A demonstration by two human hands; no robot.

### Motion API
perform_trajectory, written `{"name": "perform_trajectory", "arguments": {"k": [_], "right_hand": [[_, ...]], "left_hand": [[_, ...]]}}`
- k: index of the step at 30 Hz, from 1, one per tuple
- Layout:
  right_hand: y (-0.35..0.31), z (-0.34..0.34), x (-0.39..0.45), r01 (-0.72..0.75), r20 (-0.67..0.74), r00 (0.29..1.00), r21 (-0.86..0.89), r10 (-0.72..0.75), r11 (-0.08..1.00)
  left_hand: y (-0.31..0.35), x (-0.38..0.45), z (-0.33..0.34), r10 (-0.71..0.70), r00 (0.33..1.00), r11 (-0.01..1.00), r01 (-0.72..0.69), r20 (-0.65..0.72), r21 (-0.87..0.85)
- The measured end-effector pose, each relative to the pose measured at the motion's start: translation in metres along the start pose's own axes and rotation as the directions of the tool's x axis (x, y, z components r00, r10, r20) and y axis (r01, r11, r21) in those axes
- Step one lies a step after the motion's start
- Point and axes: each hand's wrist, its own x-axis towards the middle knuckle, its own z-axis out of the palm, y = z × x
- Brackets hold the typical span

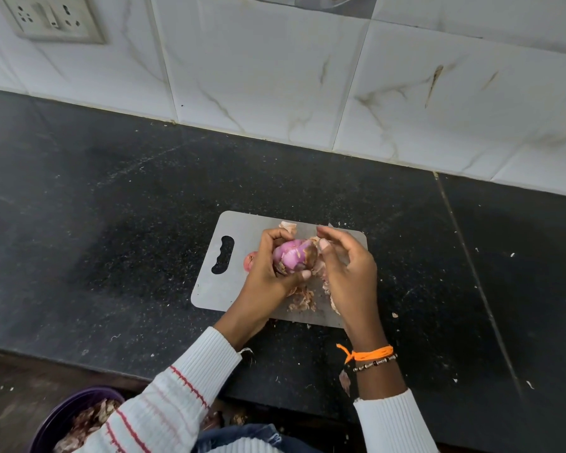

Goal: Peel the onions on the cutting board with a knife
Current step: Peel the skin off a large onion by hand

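Note:
A purple onion point(291, 256), partly stripped of its skin, is held above the grey cutting board point(239, 233). My left hand point(268, 273) grips it from the left and below, fingers curled round it. My right hand point(347, 269) is at the onion's right side, thumb and fingertips pinching a flap of brown skin point(312, 253). A second, reddish onion point(249, 260) lies on the board, mostly hidden behind my left hand. Loose peels point(303, 300) lie on the board under my hands. No knife is visible.
The board lies on a dark speckled countertop point(111, 240) against a white tiled wall point(275, 76). A purple bowl point(62, 416) with onion skins sits below the counter's front edge at lower left. Small peel scraps dot the counter.

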Motion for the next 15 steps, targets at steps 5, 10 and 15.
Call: {"name": "perform_trajectory", "arguments": {"k": [5,10,15], "right_hand": [[-0.001,-0.004,0.001,-0.22,0.132,0.972,0.227,0.194,0.949],[-0.001,-0.011,0.002,-0.233,0.251,0.954,0.287,0.162,0.929],[0.008,-0.007,0.005,-0.16,0.143,0.98,0.133,0.141,0.978]], "left_hand": [[0.006,0.0,-0.002,-0.038,0.998,0.999,0.038,0.042,0.0],[0.01,0.001,-0.006,-0.065,0.993,0.998,0.063,0.098,0.022],[0.007,0.001,-0.008,-0.08,0.991,0.997,0.077,0.111,0.029]]}}
